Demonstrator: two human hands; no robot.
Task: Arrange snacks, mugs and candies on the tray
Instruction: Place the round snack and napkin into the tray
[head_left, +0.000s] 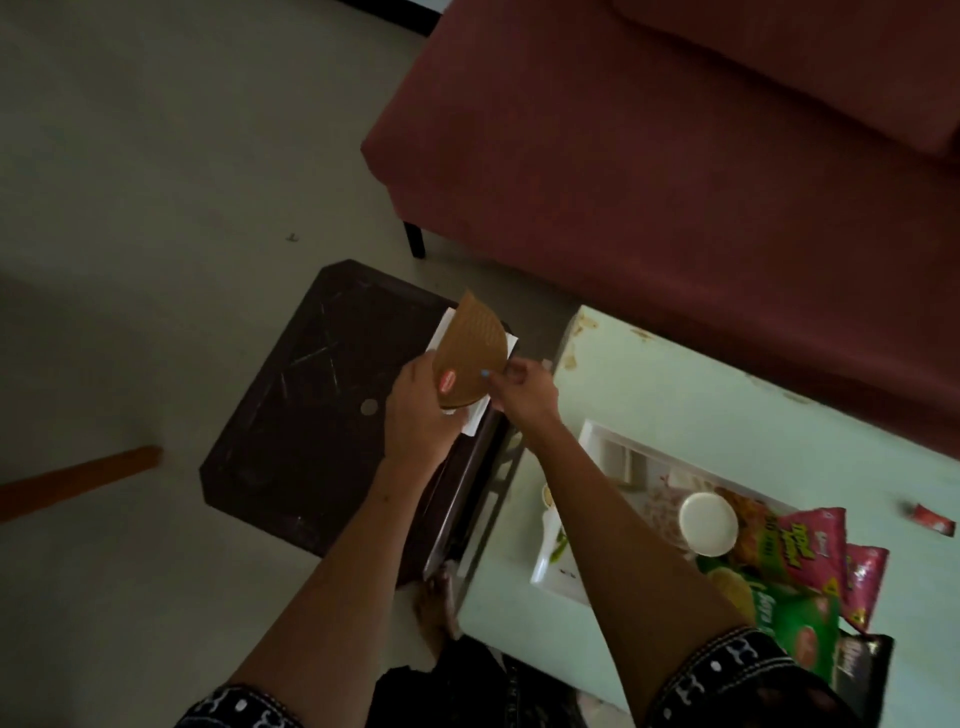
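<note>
Both hands hold one brown packet (470, 353) above the dark stool (322, 395), over its right edge. Left hand (418, 410) grips the packet's lower left side; right hand (522, 387) pinches its right edge. White paper (475, 418) shows behind the packet. To the right, the tray (592, 441) sits on the green table (727, 415), bearing a white mug (709, 522) and snack bags (795, 561).

Dim, underexposed indoor view with soft focus.

Corners darken, most at the floor (130, 171) on the left; the pale counter (727, 415) is the brightest area; snack packets (795, 566) are slightly blurred; straight edges bow near the frame borders.
</note>
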